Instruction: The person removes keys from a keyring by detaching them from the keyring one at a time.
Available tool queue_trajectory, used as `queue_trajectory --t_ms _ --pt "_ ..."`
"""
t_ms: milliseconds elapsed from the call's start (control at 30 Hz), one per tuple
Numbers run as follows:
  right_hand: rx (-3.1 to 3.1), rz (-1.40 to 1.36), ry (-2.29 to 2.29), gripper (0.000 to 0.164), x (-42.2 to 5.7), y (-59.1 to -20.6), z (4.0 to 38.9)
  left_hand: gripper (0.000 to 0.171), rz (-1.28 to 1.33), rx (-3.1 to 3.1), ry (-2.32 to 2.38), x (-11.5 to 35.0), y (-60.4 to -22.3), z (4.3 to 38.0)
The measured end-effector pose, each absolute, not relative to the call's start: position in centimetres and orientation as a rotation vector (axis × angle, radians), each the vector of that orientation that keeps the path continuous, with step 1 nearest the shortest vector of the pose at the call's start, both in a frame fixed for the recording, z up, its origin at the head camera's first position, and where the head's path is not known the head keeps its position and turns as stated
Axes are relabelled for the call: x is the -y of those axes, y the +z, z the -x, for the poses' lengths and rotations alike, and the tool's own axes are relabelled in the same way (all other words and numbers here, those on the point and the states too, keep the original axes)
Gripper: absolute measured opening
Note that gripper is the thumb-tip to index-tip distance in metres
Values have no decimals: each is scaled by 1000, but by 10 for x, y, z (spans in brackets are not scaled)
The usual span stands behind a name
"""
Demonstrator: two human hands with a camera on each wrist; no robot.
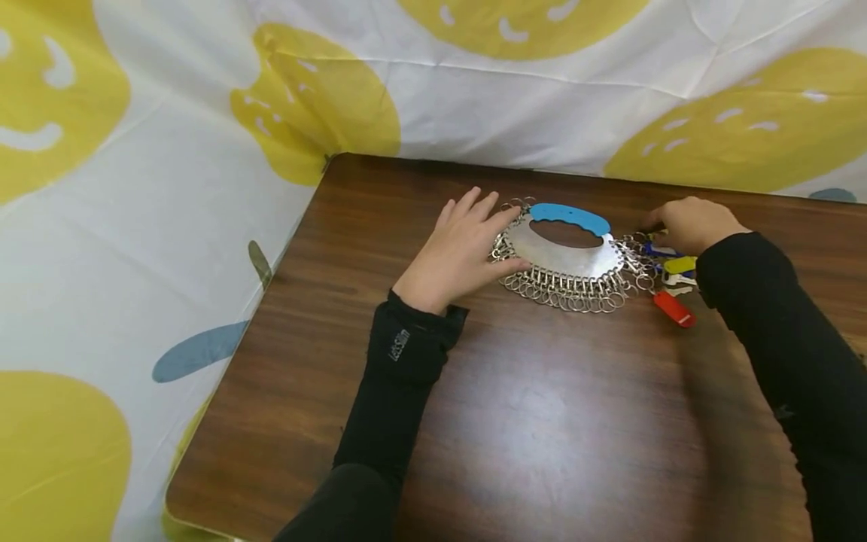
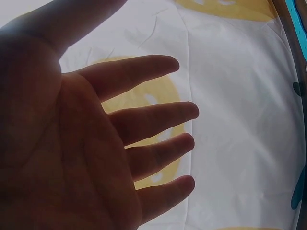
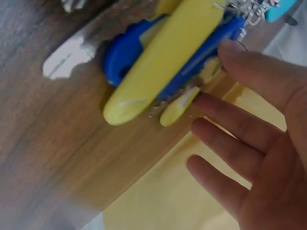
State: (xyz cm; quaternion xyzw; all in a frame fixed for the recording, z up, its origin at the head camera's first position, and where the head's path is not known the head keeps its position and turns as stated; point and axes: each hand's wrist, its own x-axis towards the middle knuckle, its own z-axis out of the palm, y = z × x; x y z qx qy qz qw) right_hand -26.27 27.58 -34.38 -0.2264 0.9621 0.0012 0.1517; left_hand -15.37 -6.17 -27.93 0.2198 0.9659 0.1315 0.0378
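A silver metal key holder plate [image 1: 565,252] with a blue grip [image 1: 570,216] lies on the table, fringed by several small clips and rings [image 1: 572,297]. At its left end is my left hand [image 1: 463,248], fingers spread, with the thumb and index fingertips overlapping the plate's edge. My right hand [image 1: 698,226] is over the bunch of tagged keys at the right end. In the right wrist view, its thumb [image 3: 235,55] is beside a thin ring, and its fingertips are at a small yellow tag [image 3: 180,106]. Blue and yellow tags [image 3: 144,81] lie close by.
A red key tag [image 1: 673,309] and silver keys [image 1: 679,282] lie beside the right sleeve. The brown wooden table [image 1: 325,339] meets a white cloth with yellow prints [image 1: 474,98] at its back and left edges.
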Motion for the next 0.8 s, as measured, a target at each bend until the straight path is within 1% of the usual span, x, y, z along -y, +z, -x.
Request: queue_trajectory --t_ms 200,300,533,800 --pt "-2793 622 -37 18 -276 -349 264 73 -670 -2949 420 61 -280 152" --pt "-2766 613 -60 15 -279 -349 266 73 -674 -2954 431 62 -281 152" --pt "-2750 663 -151 17 -281 -343 274 72 -670 -2962 421 62 -280 153" --pt "-2722 650 -179 22 -280 -345 271 71 -658 -2929 416 59 -280 154"
